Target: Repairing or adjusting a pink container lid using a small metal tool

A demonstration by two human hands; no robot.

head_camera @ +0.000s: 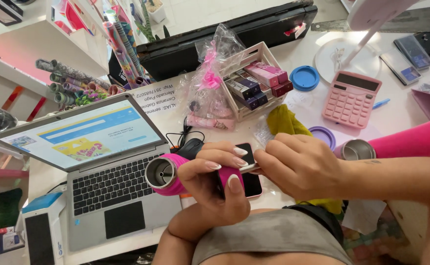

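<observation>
I am holding a pink bottle (176,177) on its side in my left hand (215,189), just above the desk edge and close to my body. Its open steel mouth is pointing left, toward the laptop (102,172). My left fingers (210,165) are wrapping over the bottle's body and my thumb (234,184) is pressing on its near side, so the hand is clamping it firmly.

My right hand (301,164) is meeting the bottle from the right. Its fingers are lying pressed together, and the tips seem to be pinching a small white strip (248,167) against the bottle; I cannot tell what the strip is. A phone (250,182) is lying on the desk right under both hands, mostly hidden by them.

Behind my right hand a yellow cloth (283,121) is lying on the desk, with a purple lid (324,135) just beside it. A second pink bottle (406,142) is lying at the right, its steel mouth pointing toward the lid. Farther back a pink calculator (351,98) and a blue lid (304,77) are sitting near a white tray (244,110) of small boxes. A black mouse (189,147) is peeking out between the laptop and my left hand.
</observation>
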